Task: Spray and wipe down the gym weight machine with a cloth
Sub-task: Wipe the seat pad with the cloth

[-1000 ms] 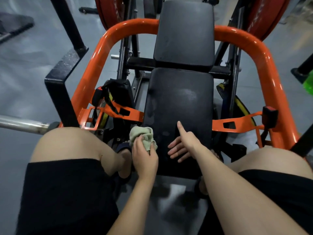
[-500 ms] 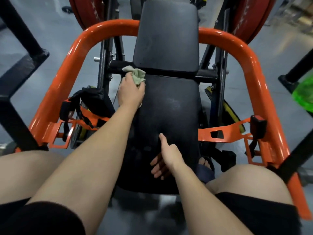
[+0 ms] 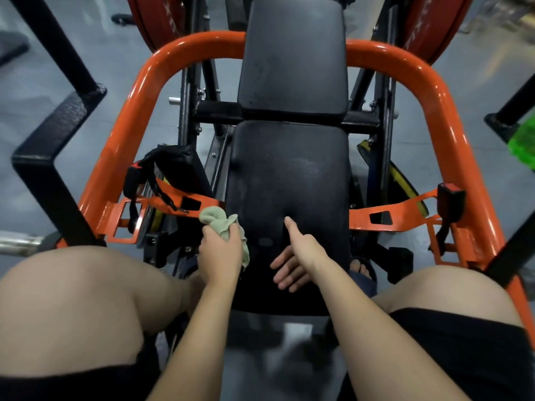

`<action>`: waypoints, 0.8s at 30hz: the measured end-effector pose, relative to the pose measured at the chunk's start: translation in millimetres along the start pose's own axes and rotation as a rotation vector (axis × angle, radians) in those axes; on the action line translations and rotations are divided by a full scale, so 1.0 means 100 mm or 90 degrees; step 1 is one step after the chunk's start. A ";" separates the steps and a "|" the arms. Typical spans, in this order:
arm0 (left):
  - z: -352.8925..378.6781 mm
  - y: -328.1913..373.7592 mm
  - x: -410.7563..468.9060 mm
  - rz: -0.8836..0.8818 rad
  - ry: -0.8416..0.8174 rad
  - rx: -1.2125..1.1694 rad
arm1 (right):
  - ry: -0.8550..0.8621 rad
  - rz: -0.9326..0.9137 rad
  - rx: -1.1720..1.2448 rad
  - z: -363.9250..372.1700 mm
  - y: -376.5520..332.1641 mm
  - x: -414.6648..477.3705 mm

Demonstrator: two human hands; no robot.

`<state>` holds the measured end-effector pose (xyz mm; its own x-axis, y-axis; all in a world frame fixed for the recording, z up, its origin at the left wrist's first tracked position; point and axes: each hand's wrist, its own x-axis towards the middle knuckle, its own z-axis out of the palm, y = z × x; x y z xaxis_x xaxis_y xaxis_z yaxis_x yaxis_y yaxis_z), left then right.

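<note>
The weight machine has a black seat pad (image 3: 289,180), a black back pad (image 3: 292,59) beyond it and a curved orange frame (image 3: 127,134). My left hand (image 3: 221,253) grips a crumpled pale green cloth (image 3: 218,221) against the near left edge of the seat pad. My right hand (image 3: 298,256) rests on the near part of the seat pad with straight fingers and the thumb pointing forward. No spray bottle is clearly in view.
Orange belt brackets (image 3: 385,217) with black buckles flank the seat. Red weight plates (image 3: 153,21) stand at the back. A black angled bar (image 3: 49,146) and a steel bar end (image 3: 17,243) lie on the left. Something bright green (image 3: 524,146) sits at the right edge. My knees frame the seat.
My left hand has drawn the cloth back from the far left corner of the seat pad to its near left edge. My right hand has stayed on the pad.
</note>
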<state>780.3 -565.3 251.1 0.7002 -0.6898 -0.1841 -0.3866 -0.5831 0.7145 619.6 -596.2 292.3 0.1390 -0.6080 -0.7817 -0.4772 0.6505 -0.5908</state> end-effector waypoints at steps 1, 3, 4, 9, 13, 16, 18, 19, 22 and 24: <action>0.00 0.04 0.02 0.002 0.008 -0.012 | 0.002 -0.003 -0.001 0.01 0.00 0.00; 0.04 0.20 0.10 0.033 0.033 -0.081 | 0.022 -0.015 -0.010 0.05 0.03 0.01; 0.05 0.32 0.16 0.063 0.047 -0.124 | 0.034 -0.022 -0.019 0.06 0.04 0.02; 0.08 1.08 0.71 0.160 0.010 -0.115 | 0.041 -0.034 -0.019 0.07 0.07 0.08; 0.06 1.38 0.96 0.146 -0.011 -0.064 | 0.031 -0.046 -0.015 0.05 0.12 0.11; 0.05 1.19 0.91 0.124 -0.005 -0.081 | 0.042 -0.055 -0.027 0.07 0.13 0.13; 0.03 0.99 0.80 0.117 0.002 -0.073 | 0.043 -0.061 -0.027 0.06 0.13 0.14; 0.02 0.86 0.73 0.107 0.000 -0.082 | 0.040 -0.061 -0.028 0.06 0.12 0.14; 0.01 0.34 0.41 0.042 -0.022 -0.108 | 0.042 -0.058 -0.029 0.06 0.11 0.12; 0.00 -0.10 0.12 0.002 -0.027 -0.110 | 0.045 -0.058 -0.033 0.07 0.11 0.09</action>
<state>792.1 -568.2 241.7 0.6713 -0.7116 -0.2071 -0.2781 -0.5009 0.8196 622.0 -590.9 277.6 0.1233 -0.6949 -0.7084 -0.5103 0.5678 -0.6459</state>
